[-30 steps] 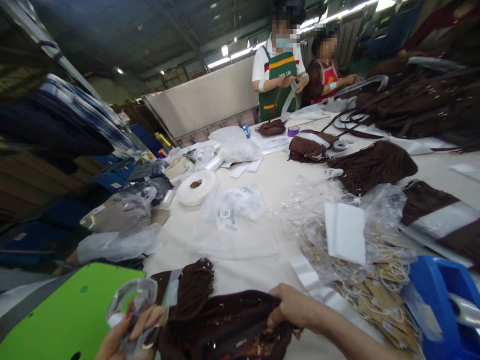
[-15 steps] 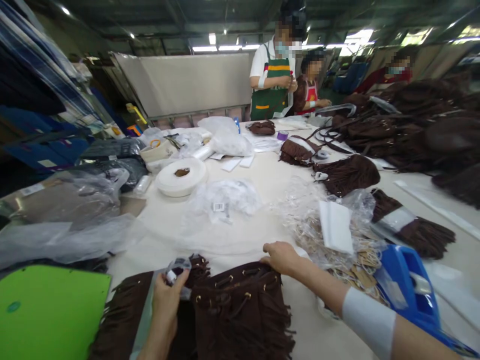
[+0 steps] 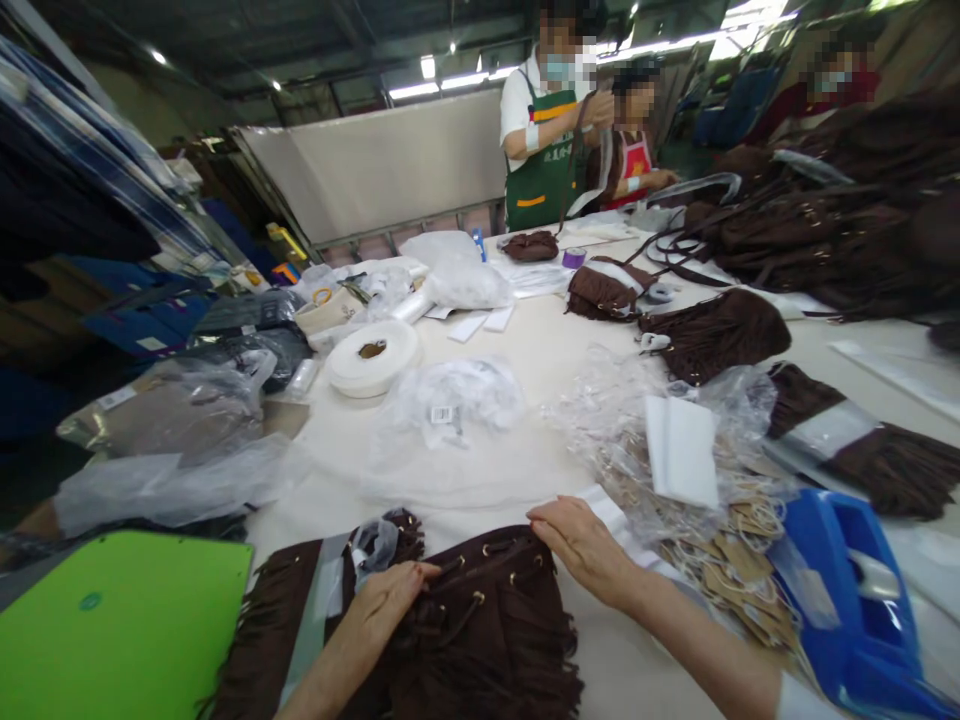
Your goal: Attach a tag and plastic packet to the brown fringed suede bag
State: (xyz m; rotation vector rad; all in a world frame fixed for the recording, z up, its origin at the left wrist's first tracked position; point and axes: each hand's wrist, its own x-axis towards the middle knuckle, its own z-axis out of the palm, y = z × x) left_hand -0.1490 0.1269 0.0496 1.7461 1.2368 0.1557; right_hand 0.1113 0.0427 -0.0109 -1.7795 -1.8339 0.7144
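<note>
A dark brown fringed drawstring bag with metal eyelets lies in front of me at the table's near edge. My left hand rests on its upper left edge, fingers stretched out and close together. At the upper right corner of the bag, my right hand touches the rim with extended fingers; its thumb is mostly hidden. Left of the bag lies another brown fringed piece with a pale band across it. A clear tape-like roll sits just beyond my left hand.
A green board is at left, a blue tape dispenser at right. Tags with strings and clear plastic bags lie beside it. Farther back are a white roll, more brown bags and co-workers across the table.
My left hand has let go of the clear roll and moved right onto the bag. My right hand stays at the bag's corner, its fingers straighter. A co-worker across has raised a strap.
</note>
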